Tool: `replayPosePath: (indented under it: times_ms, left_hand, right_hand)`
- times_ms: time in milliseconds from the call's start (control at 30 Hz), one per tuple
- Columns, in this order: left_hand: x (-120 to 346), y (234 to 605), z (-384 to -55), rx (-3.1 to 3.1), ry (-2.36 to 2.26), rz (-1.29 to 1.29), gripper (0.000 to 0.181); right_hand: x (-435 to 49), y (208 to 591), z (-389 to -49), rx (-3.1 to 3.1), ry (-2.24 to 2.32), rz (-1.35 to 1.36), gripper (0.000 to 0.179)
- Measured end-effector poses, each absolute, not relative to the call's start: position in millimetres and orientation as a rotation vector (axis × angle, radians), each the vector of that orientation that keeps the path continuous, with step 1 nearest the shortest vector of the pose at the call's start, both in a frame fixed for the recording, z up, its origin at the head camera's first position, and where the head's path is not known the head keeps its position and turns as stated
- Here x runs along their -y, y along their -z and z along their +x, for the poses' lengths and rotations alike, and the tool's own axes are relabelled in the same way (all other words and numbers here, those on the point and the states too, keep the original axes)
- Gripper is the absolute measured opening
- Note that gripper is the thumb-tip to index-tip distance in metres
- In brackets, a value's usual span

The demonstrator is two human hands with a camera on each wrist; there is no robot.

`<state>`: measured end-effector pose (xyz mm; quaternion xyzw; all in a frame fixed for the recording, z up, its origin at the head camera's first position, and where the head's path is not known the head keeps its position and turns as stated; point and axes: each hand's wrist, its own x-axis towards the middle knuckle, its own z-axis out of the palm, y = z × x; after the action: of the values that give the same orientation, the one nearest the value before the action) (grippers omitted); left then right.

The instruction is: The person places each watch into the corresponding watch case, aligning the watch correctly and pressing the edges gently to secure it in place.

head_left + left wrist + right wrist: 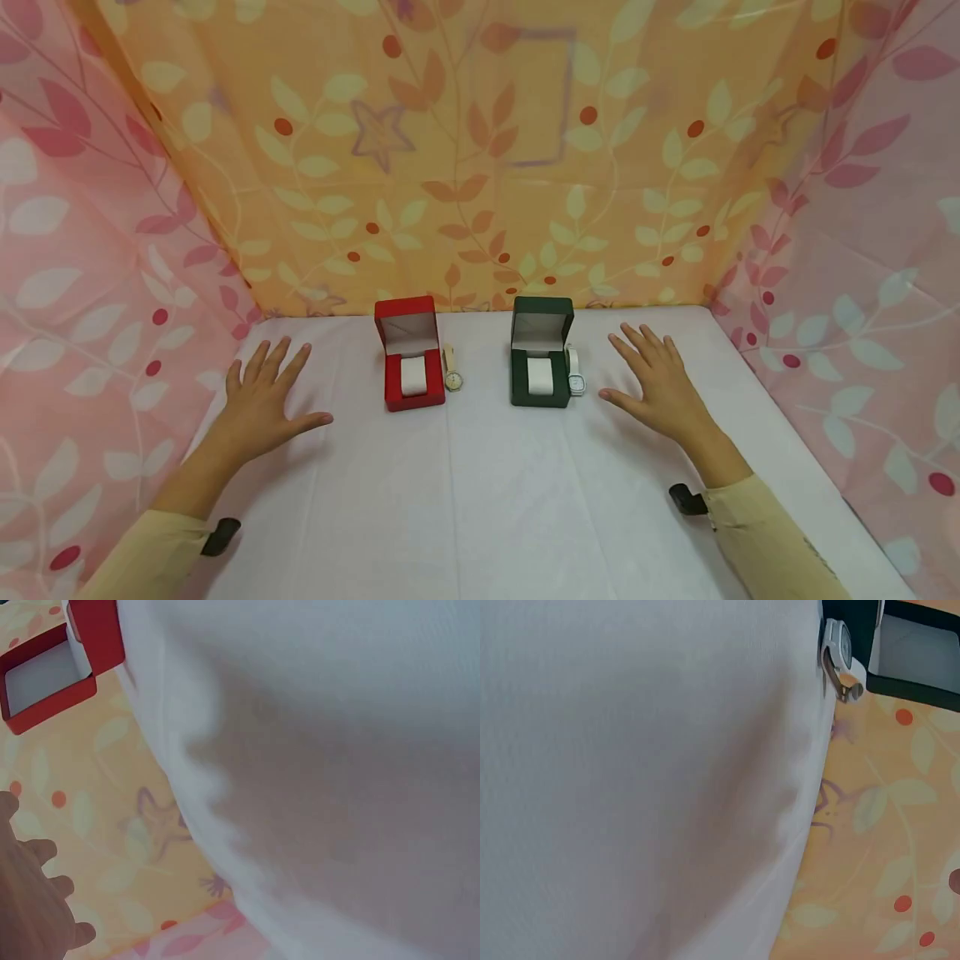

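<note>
My left hand (262, 408), fingers spread, is held over the left of the table, apart from the red watch box (415, 383). That box stands with its lid up and a white cushion (413, 376) inside. A cream-strapped watch (453, 379) lies against its right side. Fingers spread as well, my right hand (660, 387) is to the right of the dark green watch box (519, 379), whose lid is raised over another white cushion (540, 376). Beside that box lies a white watch (576, 382), seen also in the right wrist view (840, 652). Neither hand holds anything.
A white cloth (450, 500) covers the table. Behind the boxes hangs a yellow leaf-patterned curtain (465, 167), and pink patterned curtains stand on the left (97, 292) and right (862, 292). A dark strap piece (221, 537) shows at the left sleeve, another at the right (687, 500).
</note>
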<state>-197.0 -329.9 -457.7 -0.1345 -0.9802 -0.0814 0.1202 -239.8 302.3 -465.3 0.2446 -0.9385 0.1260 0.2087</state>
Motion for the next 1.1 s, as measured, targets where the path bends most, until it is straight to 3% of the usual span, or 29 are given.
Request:
replayPosePath:
  times_ms: [1100]
  left_hand:
    - [288,463,-214,2.821,0.634,-0.547,0.115]
  right_hand:
    - [-246,466,-243,2.577,-0.798,0.772,0.082]
